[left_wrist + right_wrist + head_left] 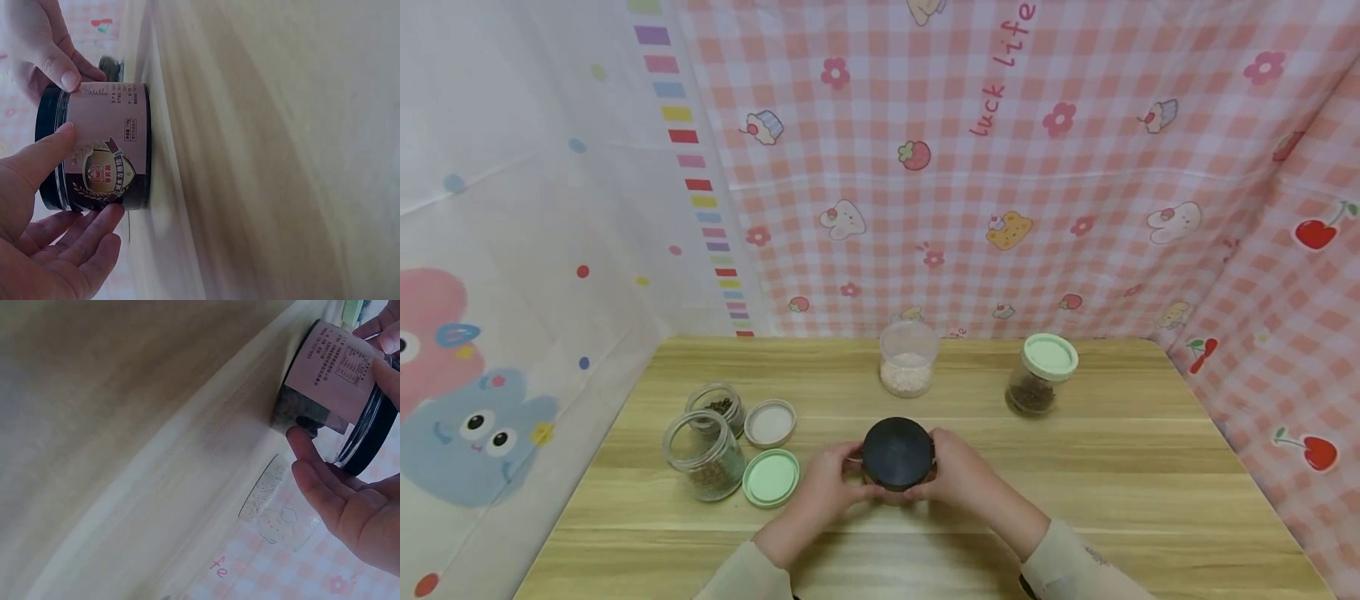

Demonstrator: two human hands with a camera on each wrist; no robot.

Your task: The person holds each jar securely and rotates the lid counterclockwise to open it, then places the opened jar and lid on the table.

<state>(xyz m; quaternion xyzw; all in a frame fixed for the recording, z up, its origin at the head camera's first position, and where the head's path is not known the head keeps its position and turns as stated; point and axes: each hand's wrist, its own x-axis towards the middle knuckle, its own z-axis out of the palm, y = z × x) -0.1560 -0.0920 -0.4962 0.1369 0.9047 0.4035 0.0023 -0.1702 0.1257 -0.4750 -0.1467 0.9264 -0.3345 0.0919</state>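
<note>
With left hand (833,479) and right hand (958,468), grips the black-lidded jar (897,453) at the lower centre of the head view, and could tip or drop it through uneven pressure on its rounded sides.

jar (94,139), pink label (103,112), black lid (47,115). left hand (37,240) grips it, thumb across lid's edge; right hand (40,50) also holds. wood table (262,150) by base.

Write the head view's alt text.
A person's left hand and right hand grip a black-lidded jar at a wooden table; two open jars and two lids sit left, a clear container and green-lidded jar farther back.
</note>
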